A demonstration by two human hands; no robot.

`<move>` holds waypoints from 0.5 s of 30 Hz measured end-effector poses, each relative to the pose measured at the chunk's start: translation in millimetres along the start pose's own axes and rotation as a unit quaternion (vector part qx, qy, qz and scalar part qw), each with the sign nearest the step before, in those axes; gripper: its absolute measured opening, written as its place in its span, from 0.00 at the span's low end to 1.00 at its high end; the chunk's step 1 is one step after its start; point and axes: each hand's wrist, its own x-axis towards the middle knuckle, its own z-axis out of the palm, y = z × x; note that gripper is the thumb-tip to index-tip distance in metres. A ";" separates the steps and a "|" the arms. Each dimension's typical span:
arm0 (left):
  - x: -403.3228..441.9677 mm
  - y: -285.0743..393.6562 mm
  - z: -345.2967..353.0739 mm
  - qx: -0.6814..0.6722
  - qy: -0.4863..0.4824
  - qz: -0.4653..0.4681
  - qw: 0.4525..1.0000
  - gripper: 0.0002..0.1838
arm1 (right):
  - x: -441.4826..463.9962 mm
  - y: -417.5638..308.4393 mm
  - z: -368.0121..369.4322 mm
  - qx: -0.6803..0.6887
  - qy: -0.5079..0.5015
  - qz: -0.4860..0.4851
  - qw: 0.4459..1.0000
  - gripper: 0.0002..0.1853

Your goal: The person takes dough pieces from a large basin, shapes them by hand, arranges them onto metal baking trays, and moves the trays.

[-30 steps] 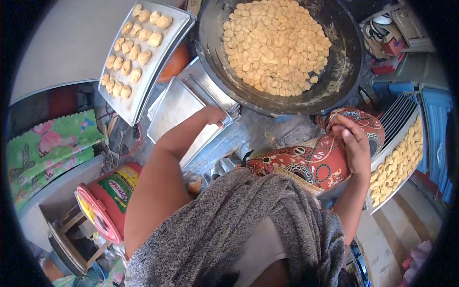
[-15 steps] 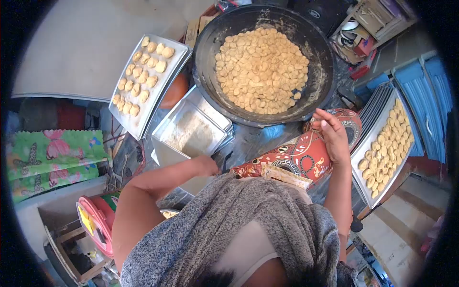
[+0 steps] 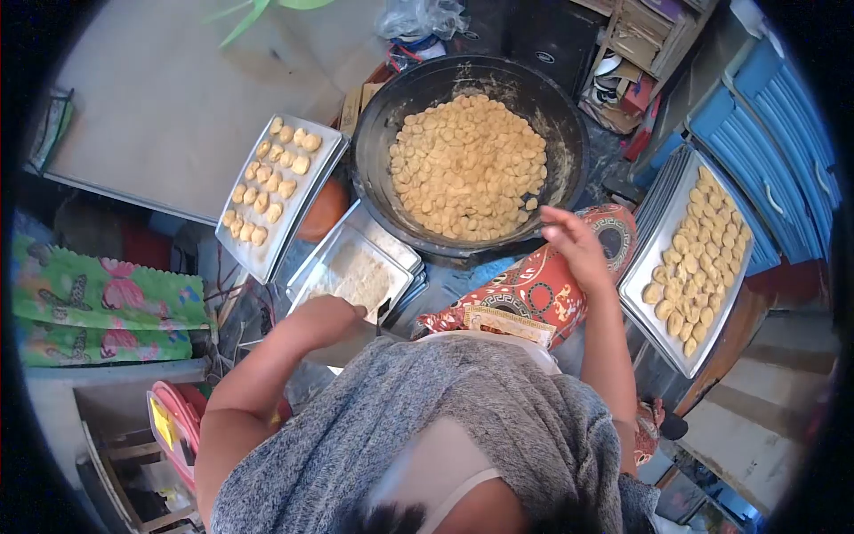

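My left hand (image 3: pixel 326 320) is closed, fingers curled, beside the front edge of a floury metal tray (image 3: pixel 342 267) on top of a small stack. A grey flat sheet (image 3: pixel 342 350) lies just under the hand; what the fingers hold, if anything, is hidden. Over the red patterned cloth (image 3: pixel 543 285) on my lap hovers my right hand (image 3: pixel 578 252), fingers apart and holding nothing. Just beyond it stands a wide black basin (image 3: pixel 374 191) with a heap of small, pale brown dough pieces (image 3: pixel 467 169). One loose piece (image 3: pixel 531 204) sits near the basin's right wall.
A tray (image 3: pixel 258 147) of rounded dough pieces rests on the left. At the right, another tray (image 3: pixel 689 351) full of flat pieces tops a stack. Blue plastic drawers (image 3: pixel 756 151) stand behind that stack. A pink lidded container (image 3: pixel 173 418) is at lower left.
My left hand has moved left, to the floury tray's front edge. My right hand stays raised over the cloth, its fingers less upright. The whole view has shifted with my head.
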 end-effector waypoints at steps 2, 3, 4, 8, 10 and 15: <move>-23.6 4.6 -27.3 0.018 0.072 -0.023 0.997 0.12 | -4.4 -19.8 8.8 -0.152 -0.119 -0.035 0.981 0.30; -39.2 11.9 -46.4 0.025 0.114 -0.004 0.993 0.10 | -9.4 -39.5 21.5 -0.254 -0.171 -0.078 0.949 0.33; -55.5 19.3 -66.5 0.032 0.156 0.015 0.987 0.08 | -11.1 -36.5 35.5 -0.247 -0.196 -0.125 0.941 0.35; -104.2 48.1 -128.9 0.059 0.295 0.068 0.951 0.08 | -13.9 -17.4 84.4 -0.263 -0.140 -0.296 0.907 0.30; -110.5 54.5 -145.3 0.075 0.369 0.084 0.923 0.07 | -8.5 -31.5 72.7 -0.231 -0.082 -0.211 0.946 0.24; -99.4 67.3 -205.5 0.090 0.585 0.297 0.749 0.12 | -6.3 -67.0 47.5 -0.138 0.099 -0.235 0.957 0.10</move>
